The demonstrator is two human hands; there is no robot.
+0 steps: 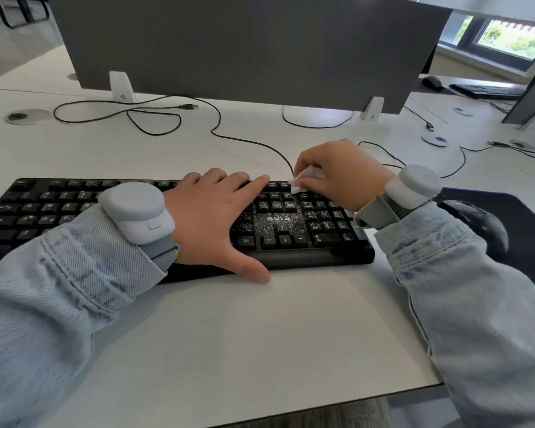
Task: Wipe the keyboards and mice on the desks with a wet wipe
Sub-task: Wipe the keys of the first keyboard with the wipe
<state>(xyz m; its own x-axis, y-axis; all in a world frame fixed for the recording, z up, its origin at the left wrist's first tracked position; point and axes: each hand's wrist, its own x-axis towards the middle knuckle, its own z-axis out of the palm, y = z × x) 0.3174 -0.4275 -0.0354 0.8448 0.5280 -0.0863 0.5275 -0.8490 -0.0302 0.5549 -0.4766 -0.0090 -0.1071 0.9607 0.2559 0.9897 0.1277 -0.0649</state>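
Head view: left hand [210,211] flat, fingers straight, steadying black keyboard [155,217] on table [260,329]. Right hand [337,174] pinches wet wipe [300,180] at top-right keys. Specks remain; mouse [479,223] apparently untouched; far keyboard [485,90] pending.

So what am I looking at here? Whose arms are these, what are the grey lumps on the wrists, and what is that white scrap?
There is no robot: a person wears a camera on the head, so you look down on their own arms. The grey lumps are devices strapped to each wrist; what they do the picture does not show. The left hand lies flat on the black keyboard, fingers straight. The right hand pinches a white wet wipe against the keys at the top right, where the keyboard looks speckled. A black mouse sits on a dark mouse pad to the right, on a white desk.
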